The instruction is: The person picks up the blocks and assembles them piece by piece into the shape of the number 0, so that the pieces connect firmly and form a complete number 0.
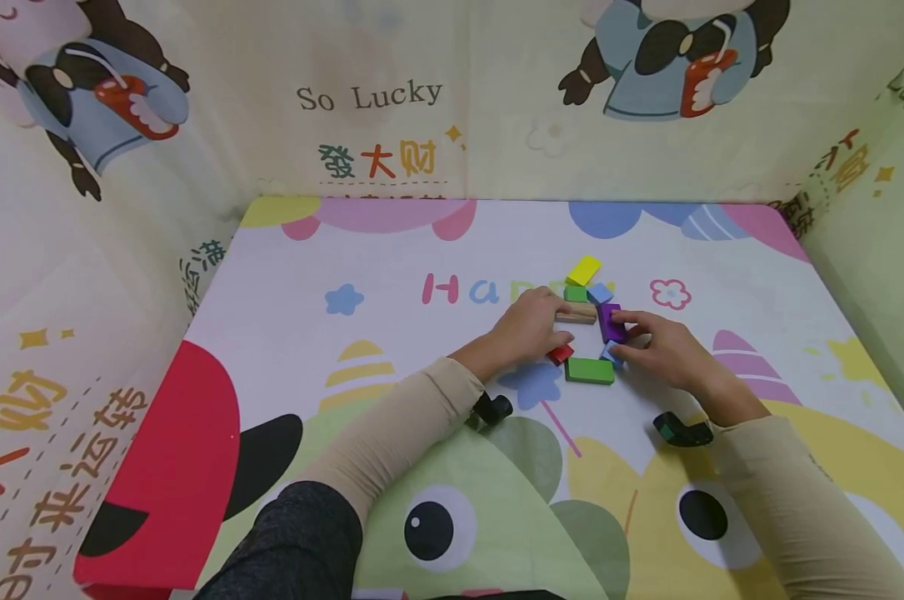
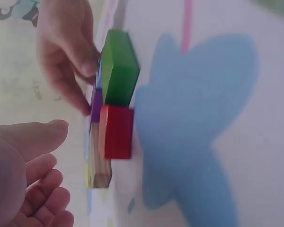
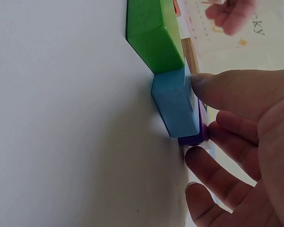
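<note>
Small coloured blocks form a loose ring on the table. My left hand (image 1: 530, 329) is at the ring's left side, near a wood-coloured block (image 1: 577, 313) and a red block (image 1: 560, 354). In the left wrist view its fingers curl loosely, apart from the blocks. My right hand (image 1: 665, 350) is at the right side. Its thumb (image 3: 217, 90) touches a light blue block (image 3: 177, 104), and its fingers reach beside a purple block (image 1: 611, 322). A long green block (image 1: 590, 371) forms the near side; a short green block (image 1: 575, 293) is at the far side.
Beyond the short green block lie a yellow block (image 1: 583, 270) and another blue block (image 1: 600, 293). The table (image 1: 392, 258) has a printed cartoon cover. Printed cloth walls (image 1: 496, 158) stand behind it and at both sides.
</note>
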Action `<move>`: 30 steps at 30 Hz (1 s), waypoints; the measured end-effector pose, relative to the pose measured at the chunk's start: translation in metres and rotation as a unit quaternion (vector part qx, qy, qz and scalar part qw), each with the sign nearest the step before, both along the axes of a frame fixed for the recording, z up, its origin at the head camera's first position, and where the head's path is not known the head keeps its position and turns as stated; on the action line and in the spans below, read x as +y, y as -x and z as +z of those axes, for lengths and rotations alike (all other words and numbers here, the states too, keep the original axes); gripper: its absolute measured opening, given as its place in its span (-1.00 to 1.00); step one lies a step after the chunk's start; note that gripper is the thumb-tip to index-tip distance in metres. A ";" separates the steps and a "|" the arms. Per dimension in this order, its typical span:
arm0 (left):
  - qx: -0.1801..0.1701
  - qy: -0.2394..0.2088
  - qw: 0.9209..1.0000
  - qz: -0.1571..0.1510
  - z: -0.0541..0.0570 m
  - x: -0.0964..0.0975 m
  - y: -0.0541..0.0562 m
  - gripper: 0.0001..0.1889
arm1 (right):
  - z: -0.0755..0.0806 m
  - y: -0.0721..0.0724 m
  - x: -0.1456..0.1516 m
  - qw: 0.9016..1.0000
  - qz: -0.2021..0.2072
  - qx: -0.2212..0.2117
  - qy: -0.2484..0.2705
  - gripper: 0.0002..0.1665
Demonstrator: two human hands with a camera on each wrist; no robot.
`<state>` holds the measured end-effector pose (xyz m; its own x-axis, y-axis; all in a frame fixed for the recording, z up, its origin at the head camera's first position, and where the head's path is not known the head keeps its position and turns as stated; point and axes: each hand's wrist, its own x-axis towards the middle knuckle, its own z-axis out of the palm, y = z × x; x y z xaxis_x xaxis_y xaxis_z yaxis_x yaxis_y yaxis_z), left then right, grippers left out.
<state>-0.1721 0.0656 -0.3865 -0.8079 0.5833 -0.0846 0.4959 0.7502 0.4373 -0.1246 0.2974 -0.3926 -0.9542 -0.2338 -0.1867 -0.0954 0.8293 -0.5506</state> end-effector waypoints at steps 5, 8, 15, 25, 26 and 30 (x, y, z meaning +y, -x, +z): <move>-0.004 -0.018 1.000 0.008 0.001 -0.001 0.012 -0.50 | -0.001 0.000 0.000 1.000 -0.001 -0.004 0.001 -0.27; -0.011 -0.025 1.000 0.005 -0.002 -0.002 0.018 -0.48 | -0.002 0.000 0.000 1.000 -0.004 -0.008 0.000 -0.26; -0.033 -0.031 0.999 -0.007 -0.009 -0.001 0.028 -0.46 | -0.001 0.001 0.000 1.000 -0.005 -0.011 -0.003 -0.27; -0.059 -0.012 0.998 0.004 -0.012 0.007 0.034 -0.53 | 0.000 0.000 0.000 1.000 -0.006 -0.012 0.000 -0.27; -0.062 -0.012 0.998 0.007 -0.012 0.008 0.034 -0.54 | 0.000 0.000 0.000 1.000 -0.006 -0.013 0.001 -0.27; -0.075 -0.016 0.997 0.017 -0.013 0.011 0.037 -0.59 | 0.000 0.000 0.000 1.000 -0.005 -0.012 0.000 -0.27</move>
